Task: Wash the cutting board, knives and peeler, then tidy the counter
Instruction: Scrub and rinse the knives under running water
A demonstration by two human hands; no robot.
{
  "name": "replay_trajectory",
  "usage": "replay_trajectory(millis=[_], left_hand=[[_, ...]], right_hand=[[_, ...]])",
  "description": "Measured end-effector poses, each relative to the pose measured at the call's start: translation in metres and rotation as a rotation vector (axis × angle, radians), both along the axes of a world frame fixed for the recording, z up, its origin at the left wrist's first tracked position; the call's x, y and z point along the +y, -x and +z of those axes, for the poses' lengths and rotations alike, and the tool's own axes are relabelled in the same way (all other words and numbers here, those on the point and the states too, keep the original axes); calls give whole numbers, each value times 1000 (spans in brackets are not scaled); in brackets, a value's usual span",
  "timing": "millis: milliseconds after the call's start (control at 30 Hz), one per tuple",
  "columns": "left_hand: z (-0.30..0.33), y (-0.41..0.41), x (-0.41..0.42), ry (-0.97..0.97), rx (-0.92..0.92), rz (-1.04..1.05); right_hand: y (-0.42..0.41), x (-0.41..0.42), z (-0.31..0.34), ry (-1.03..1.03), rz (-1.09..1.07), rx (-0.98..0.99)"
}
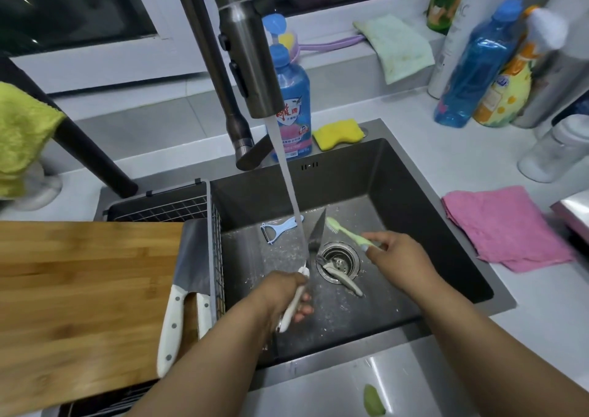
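Gripping the white handle of a small knife (pixel 314 241), the left hand (pixel 287 292) has it tilted so the blade points up toward 12 o'clock right into the water stream (pixel 288 177); looks to me like that angle lets the water run down the steel and away from the fingers. The right hand (pixel 400 251), at about 3 o'clock from the blade, pinches a pale green brush (pixel 345 231) by the end of its handle, bristles aimed at the knife tip, so I'd guess scrubbing is the step in hand.

Down in the sink (pixel 446 225), a light blue peeler (pixel 280 227) lies at 10 o'clock from the knife, and another pale-handled tool (pixel 342 278) rests across the drain (pixel 338 262) at about 4 o'clock. Can't tell what that one is. Neither is in the water stream.

Off at 9 o'clock, a wire rack (pixel 210 212) sits in the sink's left side, with a cleaver (pixel 188 276) lying partly on the wooden cutting board (pixel 79 289).

Around the basin: yellow sponge (pixel 338 133) and blue soap bottle (pixel 294 104) at 12, pink cloth (pixel 506 228) on the white counter (pixel 541 321) at 3, bottles by the dark window at 1. A green scrap (pixel 373 400) sits on the steel ledge at 6.
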State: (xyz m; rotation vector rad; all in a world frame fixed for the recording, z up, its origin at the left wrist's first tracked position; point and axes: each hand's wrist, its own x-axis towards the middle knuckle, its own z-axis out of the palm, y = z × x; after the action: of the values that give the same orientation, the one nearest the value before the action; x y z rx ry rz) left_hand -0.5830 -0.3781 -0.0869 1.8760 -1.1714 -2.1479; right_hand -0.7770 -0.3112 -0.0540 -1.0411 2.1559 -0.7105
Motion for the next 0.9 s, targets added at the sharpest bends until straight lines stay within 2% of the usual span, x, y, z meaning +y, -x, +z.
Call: replay_trajectory(millis=[233,300,467,600,667,800,900], left_hand=[[14,-6,-1,-31,91,-54],[19,-7,-1,-61,141,-81],[19,-17,-4,-216,278,-71],[23,-21,-5,-307,323,-95],[25,-19,-4,-265,267,-155],[28,-16,-2,-170,220,-185],[28,-17,-4,-112,166,-195]], right_hand=[[-24,5,-6,22,112,-238],[-28,0,-5,30,146,-256],[-12,-6,-9,-9,86,-149],[-21,1,-2,-47,220,-243],[-29,-1,-1,-50,276,-177],[-13,-12,3,-118,172,19],[-8,-7,6,-144,239,-25]])
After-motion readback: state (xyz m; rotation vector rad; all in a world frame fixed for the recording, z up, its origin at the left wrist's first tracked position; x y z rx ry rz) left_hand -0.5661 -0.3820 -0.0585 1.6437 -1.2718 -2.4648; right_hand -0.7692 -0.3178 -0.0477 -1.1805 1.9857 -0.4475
